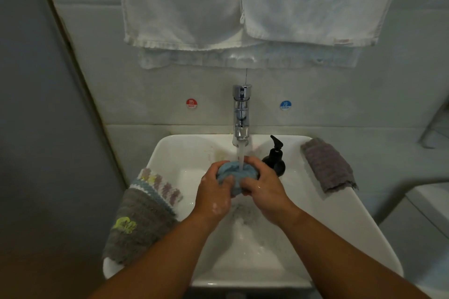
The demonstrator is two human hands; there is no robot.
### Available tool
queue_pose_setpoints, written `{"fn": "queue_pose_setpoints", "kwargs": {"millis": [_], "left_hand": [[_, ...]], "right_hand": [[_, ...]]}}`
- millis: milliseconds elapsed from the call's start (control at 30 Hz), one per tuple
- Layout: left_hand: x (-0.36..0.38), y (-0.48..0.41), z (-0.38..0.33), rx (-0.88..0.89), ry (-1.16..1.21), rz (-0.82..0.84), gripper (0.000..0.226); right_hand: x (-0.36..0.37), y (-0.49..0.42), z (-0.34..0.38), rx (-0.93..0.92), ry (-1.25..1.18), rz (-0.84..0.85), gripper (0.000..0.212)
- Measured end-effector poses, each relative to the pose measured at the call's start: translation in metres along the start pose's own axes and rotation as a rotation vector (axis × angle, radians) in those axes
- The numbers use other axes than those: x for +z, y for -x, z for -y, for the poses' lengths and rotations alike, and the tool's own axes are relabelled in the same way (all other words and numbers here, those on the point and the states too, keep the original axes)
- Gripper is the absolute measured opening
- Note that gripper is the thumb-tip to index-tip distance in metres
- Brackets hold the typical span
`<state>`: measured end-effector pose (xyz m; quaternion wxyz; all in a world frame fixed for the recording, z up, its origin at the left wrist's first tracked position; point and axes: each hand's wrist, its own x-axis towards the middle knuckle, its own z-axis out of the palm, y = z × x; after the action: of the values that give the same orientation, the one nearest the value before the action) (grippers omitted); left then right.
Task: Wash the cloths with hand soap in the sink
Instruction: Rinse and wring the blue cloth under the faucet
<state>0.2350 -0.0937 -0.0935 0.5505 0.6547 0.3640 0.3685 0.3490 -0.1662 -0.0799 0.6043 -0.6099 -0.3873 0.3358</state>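
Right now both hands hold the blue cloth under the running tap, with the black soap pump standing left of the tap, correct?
No. In the head view the black soap pump stands right of the tap; the rest holds.

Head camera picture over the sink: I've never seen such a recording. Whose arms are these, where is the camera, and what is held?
No machine here: a person wears one wide camera on the head, looking down at their own arms. The left hand and right hand both grip a bunched blue cloth under water running from the faucet into the white sink. A black soap pump bottle stands on the rim beside the faucet. A grey patterned cloth hangs over the sink's left edge; a grey-purple cloth lies on its right edge. White towels hang on the wall above.
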Motion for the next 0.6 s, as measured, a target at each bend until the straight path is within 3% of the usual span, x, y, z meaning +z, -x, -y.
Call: {"fn": "queue_pose_setpoints", "kwargs": {"millis": [200,267,367,467,533,600], "left_hand": [[0.001,-0.004,0.003,0.024,-0.325,-0.038,0.030],[0.000,-0.005,-0.003,0.044,-0.527,-0.064,0.027],[0.002,0.000,-0.010,0.051,-0.583,-0.057,0.025],[0.002,0.002,-0.007,-0.094,-0.131,-0.026,0.034],[0.005,0.006,-0.010,-0.115,0.036,0.048,0.013],[0.005,0.007,-0.009,-0.108,0.155,0.129,0.025]], "right_hand": [[0.009,-0.002,-0.006,-0.036,0.128,-0.064,0.010],[0.010,-0.004,-0.008,-0.058,0.256,-0.103,0.014],[0.011,-0.004,-0.004,-0.057,0.374,-0.102,0.023],[0.008,-0.003,0.001,-0.082,0.514,-0.165,0.025],[0.005,-0.002,0.002,-0.007,0.310,-0.228,0.029],[0.004,-0.002,0.001,0.122,0.069,-0.192,0.027]]}}
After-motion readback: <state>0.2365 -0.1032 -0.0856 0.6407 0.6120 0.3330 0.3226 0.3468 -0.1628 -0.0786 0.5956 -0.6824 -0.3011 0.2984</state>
